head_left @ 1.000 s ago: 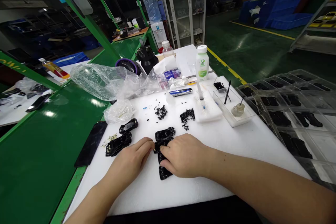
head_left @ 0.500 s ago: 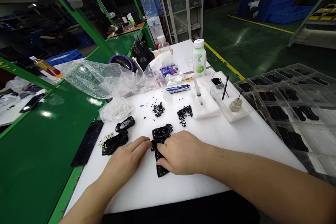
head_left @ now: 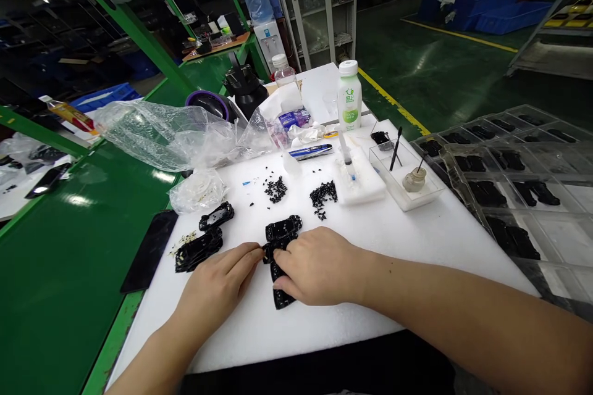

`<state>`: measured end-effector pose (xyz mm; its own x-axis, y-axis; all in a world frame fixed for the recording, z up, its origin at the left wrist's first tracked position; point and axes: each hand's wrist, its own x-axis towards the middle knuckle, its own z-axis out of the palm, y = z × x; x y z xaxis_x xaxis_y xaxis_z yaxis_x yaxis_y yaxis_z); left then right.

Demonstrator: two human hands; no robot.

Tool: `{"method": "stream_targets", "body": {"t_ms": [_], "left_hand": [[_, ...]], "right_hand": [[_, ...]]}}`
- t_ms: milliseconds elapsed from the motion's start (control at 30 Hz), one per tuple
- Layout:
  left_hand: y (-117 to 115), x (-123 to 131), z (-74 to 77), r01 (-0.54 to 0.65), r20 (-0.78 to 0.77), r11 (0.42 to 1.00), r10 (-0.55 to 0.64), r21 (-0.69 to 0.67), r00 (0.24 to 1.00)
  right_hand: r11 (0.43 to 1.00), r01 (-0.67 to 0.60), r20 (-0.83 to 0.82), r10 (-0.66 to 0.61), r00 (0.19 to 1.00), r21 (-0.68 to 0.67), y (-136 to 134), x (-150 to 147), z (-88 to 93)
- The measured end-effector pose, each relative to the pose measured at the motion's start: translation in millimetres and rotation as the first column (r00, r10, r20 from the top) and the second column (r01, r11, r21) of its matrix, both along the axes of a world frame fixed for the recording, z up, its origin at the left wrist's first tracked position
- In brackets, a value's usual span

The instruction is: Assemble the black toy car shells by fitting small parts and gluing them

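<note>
Several black model car chassis lie in a short column on the white foam board [head_left: 352, 321]. The top chassis [head_left: 283, 228] lies untouched just beyond my fingers. My left hand [head_left: 227, 278] has its fingers pressed together at the left end of the second chassis [head_left: 267, 252]. My right hand [head_left: 317, 268] is closed over the same chassis, thumb and fingertips against it, and hides its right part. Beneath that hand a lower chassis [head_left: 281, 299] shows partly. Whether a small part sits between my left fingertips cannot be seen.
Left of my hands are more chassis [head_left: 199, 249] and pale scraps [head_left: 185, 241]. Beyond lie piles of tiny black parts [head_left: 323, 195], a syringe [head_left: 344, 149], a blue cutter [head_left: 310, 152] and a white bottle [head_left: 349, 95]. A clear tray [head_left: 407, 200] holds a small jar; compartment trays [head_left: 556, 234] stand right.
The whole view has shifted slightly, with the scene a little further left and up. Both hands keep their places on the chassis.
</note>
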<state>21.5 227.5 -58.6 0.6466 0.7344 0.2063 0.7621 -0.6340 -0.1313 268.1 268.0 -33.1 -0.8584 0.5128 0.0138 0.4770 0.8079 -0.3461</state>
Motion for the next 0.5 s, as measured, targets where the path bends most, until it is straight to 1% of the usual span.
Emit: {"method": "stream_targets", "body": {"t_ms": [67, 133, 233, 300, 333, 400, 500], "left_hand": [[-1.6, 0.5, 0.5, 0.008, -0.019, 1.0, -0.007, 0.024, 1.0], [-1.9, 2.8, 3.6, -0.01, 0.002, 1.0, 0.009, 0.01, 1.0], [-0.5, 9.5, 10.5, -0.069, 0.102, 0.991, 0.081, -0.111, 0.991], [1.0, 14.6, 13.8, -0.111, 0.163, 0.972, 0.146, -0.208, 0.976], [1.7, 16.8, 14.7, -0.126, 0.176, 0.964, 0.17, -0.236, 0.97], [2.8, 20.1, 14.7, -0.144, 0.18, 0.961, 0.189, -0.238, 0.965], [3.7, 21.2, 12.5, -0.164, 0.158, 0.965, 0.198, -0.202, 0.967]], "right_hand": [[1.0, 0.004, -0.003, -0.004, 1.0, -0.003, 0.0, -0.2, -0.7], [1.0, 0.006, -0.001, -0.006, 1.0, -0.009, -0.3, -0.4, -0.1], [1.0, 0.009, 0.012, -0.009, 1.0, -0.012, -0.8, -0.6, 1.8], [1.0, 0.011, 0.024, -0.011, 1.0, -0.015, -0.7, -0.6, 2.8], [1.0, 0.013, 0.026, -0.012, 1.0, -0.017, -0.6, -0.7, 3.0], [1.0, 0.013, 0.025, -0.013, 1.0, -0.022, -0.1, -0.7, 2.8], [1.0, 0.013, 0.022, -0.013, 1.0, -0.026, 0.5, -0.5, 1.4]]}}
